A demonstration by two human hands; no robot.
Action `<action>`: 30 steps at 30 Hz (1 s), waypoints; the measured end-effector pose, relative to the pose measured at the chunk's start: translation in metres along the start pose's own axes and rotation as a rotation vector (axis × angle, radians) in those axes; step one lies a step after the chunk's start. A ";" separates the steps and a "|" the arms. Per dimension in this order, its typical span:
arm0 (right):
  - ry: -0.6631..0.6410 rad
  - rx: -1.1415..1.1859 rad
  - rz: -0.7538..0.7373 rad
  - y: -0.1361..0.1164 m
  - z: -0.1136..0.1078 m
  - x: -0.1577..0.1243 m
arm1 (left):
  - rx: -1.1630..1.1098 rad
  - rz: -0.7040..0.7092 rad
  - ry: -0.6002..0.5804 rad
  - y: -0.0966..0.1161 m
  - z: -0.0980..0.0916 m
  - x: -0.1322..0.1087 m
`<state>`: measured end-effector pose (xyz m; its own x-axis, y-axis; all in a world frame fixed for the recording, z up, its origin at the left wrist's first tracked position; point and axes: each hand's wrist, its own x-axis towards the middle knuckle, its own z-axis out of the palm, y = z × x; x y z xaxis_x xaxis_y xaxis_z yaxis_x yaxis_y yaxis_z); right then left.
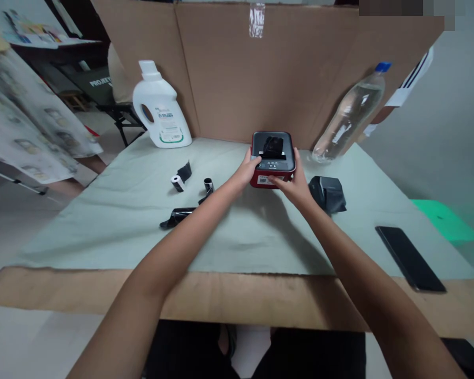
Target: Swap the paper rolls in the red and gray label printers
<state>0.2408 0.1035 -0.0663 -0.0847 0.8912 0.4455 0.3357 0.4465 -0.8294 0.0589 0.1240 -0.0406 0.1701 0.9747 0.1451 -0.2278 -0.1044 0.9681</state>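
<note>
so your left grip (pixel 248 169) and right grip (pixel 298 184) are both holding the red-and-black device (pixel 274 167), a bit up and right of mid-frame; black phone (pixel 410 258) sits on the desk (pixel 237 250), lower right

On my cloth-covered tabletop (pixel 240 247) I see a white jug (pixel 166 118) near the back-left corner, bottle (pixel 349 118) back-right, rolls (pixel 177 183) leftward, black bundle (pixel 327 193) rightward, phone (pixel 411 258) front-right.

left arm (pixel 181 242) + right arm (pixel 351 263) extended forward, converging | left hand (pixel 248 167) curled in grip | right hand (pixel 298 185) gripping, thumb inward
</note>
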 end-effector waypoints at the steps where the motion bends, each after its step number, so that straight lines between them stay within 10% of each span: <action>1: 0.003 -0.001 -0.003 -0.009 -0.001 -0.015 | 0.038 -0.006 -0.013 0.006 0.001 -0.020; 13: 0.000 0.005 0.178 -0.088 0.005 -0.204 | 0.252 -0.295 0.069 0.008 0.014 -0.218; 30: -0.052 0.059 0.217 -0.059 -0.011 -0.224 | 0.119 -0.201 0.151 -0.022 0.012 -0.234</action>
<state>0.2499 -0.1228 -0.1136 -0.0651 0.9690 0.2382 0.2962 0.2467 -0.9227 0.0360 -0.1044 -0.0934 0.0532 0.9957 -0.0760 -0.0881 0.0805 0.9929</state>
